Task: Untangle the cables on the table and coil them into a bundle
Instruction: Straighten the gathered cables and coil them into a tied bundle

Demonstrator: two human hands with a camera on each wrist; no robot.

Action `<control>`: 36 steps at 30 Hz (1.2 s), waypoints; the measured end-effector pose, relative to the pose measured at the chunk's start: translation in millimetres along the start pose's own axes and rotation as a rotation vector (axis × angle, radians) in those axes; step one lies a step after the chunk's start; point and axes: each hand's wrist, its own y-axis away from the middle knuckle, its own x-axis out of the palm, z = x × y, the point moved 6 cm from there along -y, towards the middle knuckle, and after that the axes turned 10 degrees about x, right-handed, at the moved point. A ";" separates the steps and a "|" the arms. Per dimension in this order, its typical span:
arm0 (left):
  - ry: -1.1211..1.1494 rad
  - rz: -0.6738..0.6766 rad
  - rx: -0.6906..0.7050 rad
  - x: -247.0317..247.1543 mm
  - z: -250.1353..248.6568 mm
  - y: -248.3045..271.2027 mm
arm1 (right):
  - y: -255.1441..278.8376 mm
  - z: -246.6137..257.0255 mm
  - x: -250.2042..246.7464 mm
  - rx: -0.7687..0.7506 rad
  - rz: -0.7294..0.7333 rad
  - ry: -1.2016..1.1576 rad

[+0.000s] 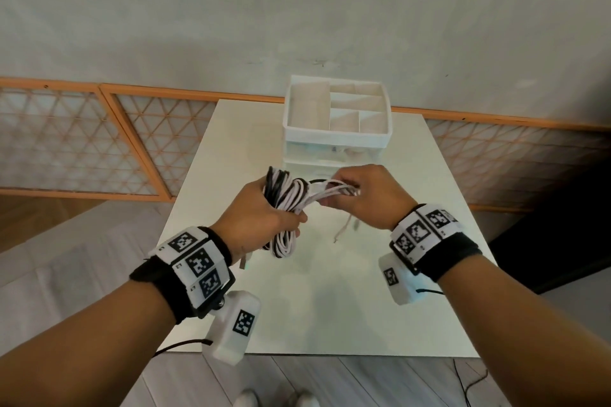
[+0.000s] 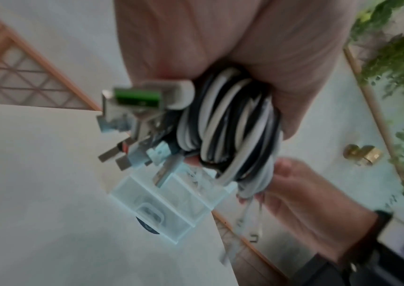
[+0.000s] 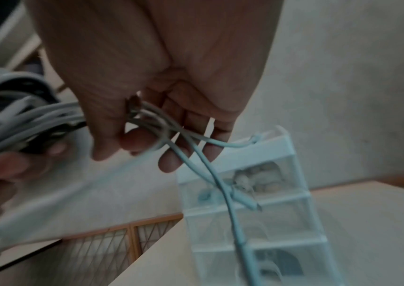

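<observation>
The left hand [image 1: 256, 213] is curled round a coiled bundle of cables [image 1: 286, 200], white strands mixed with black, and holds it above the white table [image 1: 429, 175]. The coil passes through the closed fist, its loops rising past the knuckles and hanging out below the heel of the hand. In the left wrist view several plugs [image 2: 132, 100] stick out of the bundle just beside the palm, one with a green insert.

From the coil a few white strands run rightward into the right hand [image 1: 367, 196], whose thumb and fingers [image 3: 171, 160] pinch them close together. Beyond that pinch the loose ends [image 3: 230, 193] trail down past the fingertips, not touching the table as far as the blurred wrist view lets me judge.

Past both hands, a white drawer organizer [image 1: 337, 139] stands on the table's far part, its top divided into compartments.
</observation>
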 end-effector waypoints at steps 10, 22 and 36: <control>0.050 -0.077 -0.014 -11.7 13.6 -2.8 | 6.6 -2.1 9.4 0.113 0.008 -0.576; 0.168 -0.268 -0.001 -24.1 16.3 -8.2 | 15.7 35.1 18.3 -0.133 -0.076 -0.313; 0.720 -0.092 0.003 -3.7 8.6 -1.5 | 40.6 58.9 60.1 -0.267 -0.217 -0.100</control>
